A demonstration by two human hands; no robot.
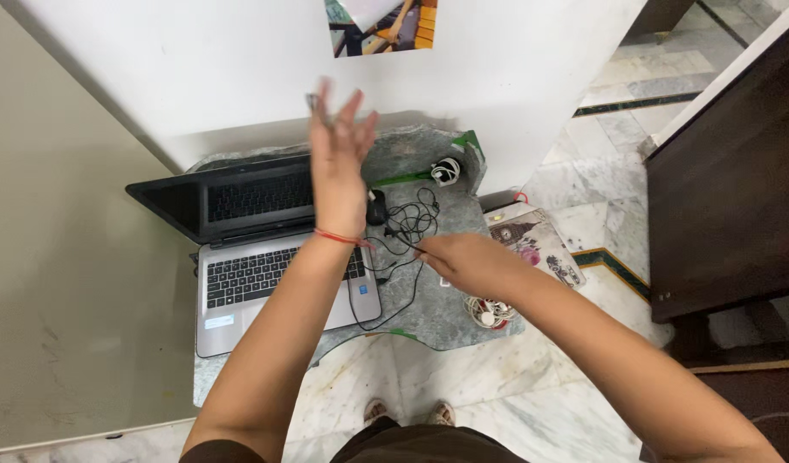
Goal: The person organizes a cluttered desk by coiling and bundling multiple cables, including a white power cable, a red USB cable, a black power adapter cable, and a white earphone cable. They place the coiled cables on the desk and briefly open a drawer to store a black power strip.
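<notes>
A plain beige wall closes off the far left, its foot meeting the marble floor. Just right of it, an open silver laptop sits on a small grey stone table, its front corner reaching the table's near edge. The left hand is raised above the laptop's screen, fingers spread and blurred, with a small dark object at the fingertips; whether it is pinched cannot be told. A red thread circles that wrist. Right of the laptop a tangled black cable lies on bare stone, and the right hand is closed on a strand of it, low over the table's middle. A white round device rests near the table's back corner by the white wall. Bundled white earphones lie at the right edge. Further right, open floor runs to a dark wooden cabinet.
</notes>
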